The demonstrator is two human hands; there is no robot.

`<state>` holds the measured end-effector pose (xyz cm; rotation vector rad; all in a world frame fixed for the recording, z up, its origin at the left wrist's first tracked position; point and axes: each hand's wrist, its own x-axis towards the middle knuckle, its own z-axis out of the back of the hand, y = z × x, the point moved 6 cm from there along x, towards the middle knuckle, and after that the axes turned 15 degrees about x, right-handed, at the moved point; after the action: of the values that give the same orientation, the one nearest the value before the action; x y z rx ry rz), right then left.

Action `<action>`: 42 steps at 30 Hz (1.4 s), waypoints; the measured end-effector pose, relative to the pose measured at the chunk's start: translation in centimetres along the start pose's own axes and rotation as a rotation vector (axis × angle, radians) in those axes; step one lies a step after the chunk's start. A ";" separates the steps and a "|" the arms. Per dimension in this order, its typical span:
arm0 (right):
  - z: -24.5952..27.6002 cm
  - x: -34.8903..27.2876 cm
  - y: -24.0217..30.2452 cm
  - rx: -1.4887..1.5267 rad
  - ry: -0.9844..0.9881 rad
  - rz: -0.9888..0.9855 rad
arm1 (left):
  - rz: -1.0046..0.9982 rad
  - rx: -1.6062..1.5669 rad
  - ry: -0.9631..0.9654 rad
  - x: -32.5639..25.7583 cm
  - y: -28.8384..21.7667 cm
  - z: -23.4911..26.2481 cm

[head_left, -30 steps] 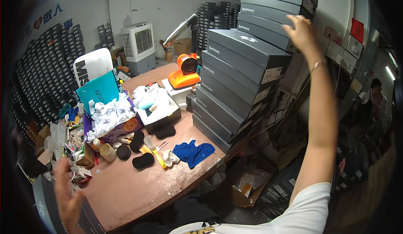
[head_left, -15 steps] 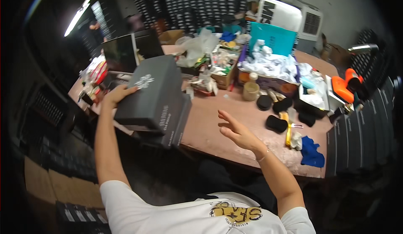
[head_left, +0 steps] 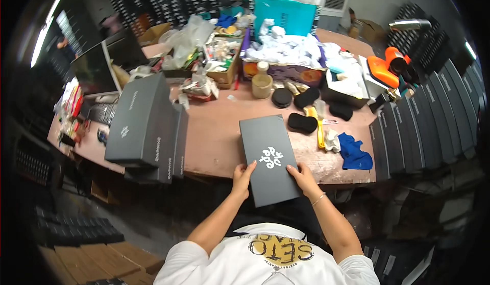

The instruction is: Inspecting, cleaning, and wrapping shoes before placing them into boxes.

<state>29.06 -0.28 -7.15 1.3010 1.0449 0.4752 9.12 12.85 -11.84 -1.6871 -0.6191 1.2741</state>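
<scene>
A dark grey shoebox-like carton [head_left: 270,185] with a white printed mark on its lid lies over the table's near edge, lid shut. My left hand [head_left: 244,179] grips its left side, thumb on top. Around the right side, my right hand [head_left: 304,180] holds it the same way. What is inside the carton is hidden. To the left stands a stack of similar grey cartons [head_left: 137,124], apart from my hands. Black sponge-like pads [head_left: 302,123], a yellow-handled tool [head_left: 320,134] and a blue cloth [head_left: 354,151] lie to the right of the carton.
Behind are a jar [head_left: 262,87], a bin of crumpled white paper [head_left: 288,73] and a small box of odds and ends [head_left: 223,75]. Grey cartons [head_left: 403,142] line the right edge. An orange tool [head_left: 383,71] rests at the back right, a monitor [head_left: 95,70] at the left.
My left hand has gone from the stack at the left to a carton in front of me. My right hand, free before, now grips that carton too. The view has shifted.
</scene>
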 end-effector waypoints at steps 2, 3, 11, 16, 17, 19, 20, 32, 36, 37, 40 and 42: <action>2.9 -0.1 0.4 0.071 -0.019 -0.168 | 0.076 -0.105 0.163 -1.5 -0.7 -2.0; 4.0 0.3 -0.1 0.253 0.014 -0.265 | 0.057 -0.079 0.216 -1.7 -1.7 -2.5; -8.8 -3.8 7.1 0.530 0.144 -0.008 | -0.277 0.114 0.269 -0.1 -9.4 3.9; -12.3 -5.7 9.3 -0.642 0.220 0.870 | -0.427 0.778 0.054 -0.5 -12.8 11.5; -9.8 -4.1 9.3 -0.596 0.142 0.853 | -0.439 1.149 -0.052 0.8 -11.6 12.9; -5.4 -0.9 10.6 -0.897 -0.085 0.689 | -0.658 1.237 -0.168 -1.4 -12.8 8.3; -4.1 0.3 10.3 -1.011 -0.166 0.733 | -0.881 1.259 -0.072 -1.7 -12.2 5.2; -1.8 -0.9 11.2 -0.339 -0.008 0.624 | -0.520 0.344 0.047 -1.7 -6.4 0.8; -2.9 -1.5 9.6 -0.916 -0.147 0.713 | -0.963 1.126 0.147 -9.0 -11.2 -4.6; -3.1 -1.2 8.7 -0.996 -0.145 0.664 | -1.001 1.240 0.155 -9.0 -10.2 -6.2; -2.4 0.3 7.4 -0.882 -0.054 0.518 | -0.988 1.368 0.201 -5.9 -6.4 -8.9; -1.2 0.2 7.8 -0.599 -0.102 0.595 | -0.910 1.058 0.169 -4.0 -5.5 -7.3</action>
<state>30.16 2.58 0.10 1.0534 0.3551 1.0666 15.27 9.56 -4.65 -0.4867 -0.3934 0.5624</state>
